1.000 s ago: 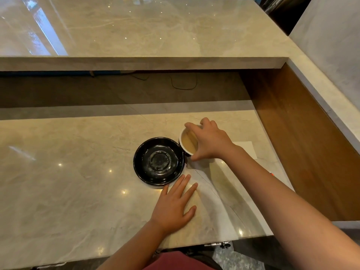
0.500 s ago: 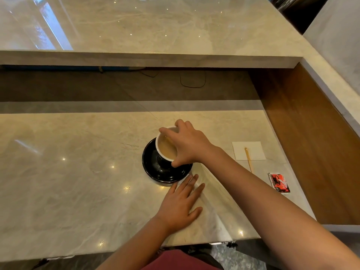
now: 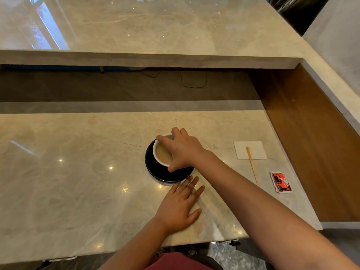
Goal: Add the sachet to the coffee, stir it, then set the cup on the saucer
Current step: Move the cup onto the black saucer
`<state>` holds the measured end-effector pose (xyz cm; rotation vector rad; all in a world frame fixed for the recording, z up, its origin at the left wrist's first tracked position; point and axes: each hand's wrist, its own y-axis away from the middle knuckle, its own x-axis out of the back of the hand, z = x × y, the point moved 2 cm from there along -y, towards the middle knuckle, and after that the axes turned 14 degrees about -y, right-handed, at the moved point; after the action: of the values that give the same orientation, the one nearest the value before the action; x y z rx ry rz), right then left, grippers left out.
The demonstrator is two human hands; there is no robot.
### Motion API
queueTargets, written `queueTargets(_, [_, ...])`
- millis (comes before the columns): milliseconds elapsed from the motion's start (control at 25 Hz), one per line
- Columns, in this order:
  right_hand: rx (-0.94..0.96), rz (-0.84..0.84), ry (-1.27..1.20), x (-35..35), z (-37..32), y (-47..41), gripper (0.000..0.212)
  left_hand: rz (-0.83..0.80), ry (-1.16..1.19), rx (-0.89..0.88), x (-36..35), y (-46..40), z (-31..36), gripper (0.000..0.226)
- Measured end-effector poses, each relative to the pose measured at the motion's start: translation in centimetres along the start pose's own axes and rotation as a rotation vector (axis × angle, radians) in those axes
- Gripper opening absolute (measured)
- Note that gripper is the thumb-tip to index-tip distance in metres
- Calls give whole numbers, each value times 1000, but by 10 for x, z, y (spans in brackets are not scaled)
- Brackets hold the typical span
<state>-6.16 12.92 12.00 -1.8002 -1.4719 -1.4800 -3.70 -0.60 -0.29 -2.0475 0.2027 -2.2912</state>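
A cup (image 3: 160, 155) with a white inside and light brown coffee sits on the black saucer (image 3: 155, 173) at the middle of the marble counter. My right hand (image 3: 182, 151) grips the cup from above, fingers over its rim and right side. My left hand (image 3: 180, 204) lies flat on the counter just in front of the saucer, fingers spread and holding nothing. A torn red sachet (image 3: 280, 182) lies to the right. A wooden stirrer (image 3: 252, 165) rests with its tip on a white napkin (image 3: 255, 151).
The marble counter (image 3: 78, 172) ends in a front edge near my body. A raised marble ledge (image 3: 136, 59) runs along the back, with a dark recess and a cable (image 3: 192, 82) under it. A brown wooden side panel (image 3: 311, 143) closes the right.
My right hand carried the cup left from beside the saucer, over it, and down onto it. My left hand stayed flat on the counter.
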Motion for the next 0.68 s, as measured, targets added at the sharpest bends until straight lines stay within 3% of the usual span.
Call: queueTargets(680, [-25, -20, -65, -1, -4, 15, 101, 32, 4, -3, 1, 0, 1, 60])
